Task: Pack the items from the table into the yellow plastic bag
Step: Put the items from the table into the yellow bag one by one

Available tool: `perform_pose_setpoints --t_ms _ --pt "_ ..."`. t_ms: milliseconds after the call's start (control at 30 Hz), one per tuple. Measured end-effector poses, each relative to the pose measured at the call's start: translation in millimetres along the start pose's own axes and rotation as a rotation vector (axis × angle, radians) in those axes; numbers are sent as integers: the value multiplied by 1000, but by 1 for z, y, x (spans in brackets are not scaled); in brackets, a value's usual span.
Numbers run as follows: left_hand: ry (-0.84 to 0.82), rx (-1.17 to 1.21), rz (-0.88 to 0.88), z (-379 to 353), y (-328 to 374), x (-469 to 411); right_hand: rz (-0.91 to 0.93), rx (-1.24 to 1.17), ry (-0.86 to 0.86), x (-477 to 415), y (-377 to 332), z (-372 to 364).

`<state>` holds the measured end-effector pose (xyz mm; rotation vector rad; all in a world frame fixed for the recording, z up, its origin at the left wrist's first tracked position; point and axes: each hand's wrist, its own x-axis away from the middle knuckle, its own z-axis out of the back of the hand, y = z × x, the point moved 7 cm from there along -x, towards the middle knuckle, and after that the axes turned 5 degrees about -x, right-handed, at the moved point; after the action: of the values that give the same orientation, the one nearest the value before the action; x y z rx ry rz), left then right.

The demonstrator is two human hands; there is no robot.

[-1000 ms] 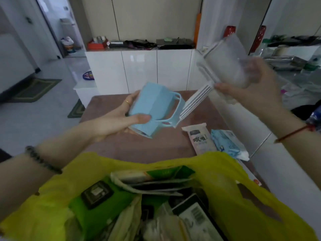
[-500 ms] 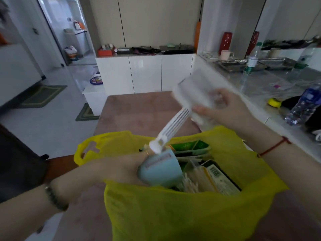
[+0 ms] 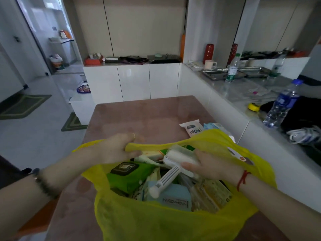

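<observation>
Yellow plastic bag (image 3: 156, 221) at the desk's (image 3: 139, 115) near edge now contains the blue cup (image 3: 175, 199), released by the left hand (image 3: 114, 150), whose grip now pinches the rim; right hand (image 3: 212, 169) lowers the held lint roller (image 3: 180, 157) in, two packets (image 3: 192, 129) remaining.

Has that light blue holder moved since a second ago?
Yes. The light blue holder was held up above the brown table; now it lies down inside the yellow bag, released by the left hand.
</observation>
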<state>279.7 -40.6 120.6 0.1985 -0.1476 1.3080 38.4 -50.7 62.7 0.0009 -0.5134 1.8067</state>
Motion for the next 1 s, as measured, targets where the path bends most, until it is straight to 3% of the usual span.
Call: perform_pose_setpoints --t_ms 100,200,333,400,600,833,900,1000 --pt "-36 -218 102 -6 -12 -18 93 142 80 6 -4 11" --pt "-224 -207 257 -19 -37 -33 201 101 265 14 -2 49" --pt "-191 47 253 -15 -30 -63 221 -278 570 14 32 121" --pt "-141 126 225 -5 -14 -85 185 -451 631 0 60 147" --pt "-68 242 106 12 56 -164 -46 -624 443 -75 144 132" --pt "-157 360 77 -23 115 -249 -256 -572 -14 -137 191 18" --pt "-231 354 88 -43 122 -265 -225 -582 -43 -150 196 -12" --pt "-341 361 133 -73 126 -280 -176 -558 44 -164 203 -44"
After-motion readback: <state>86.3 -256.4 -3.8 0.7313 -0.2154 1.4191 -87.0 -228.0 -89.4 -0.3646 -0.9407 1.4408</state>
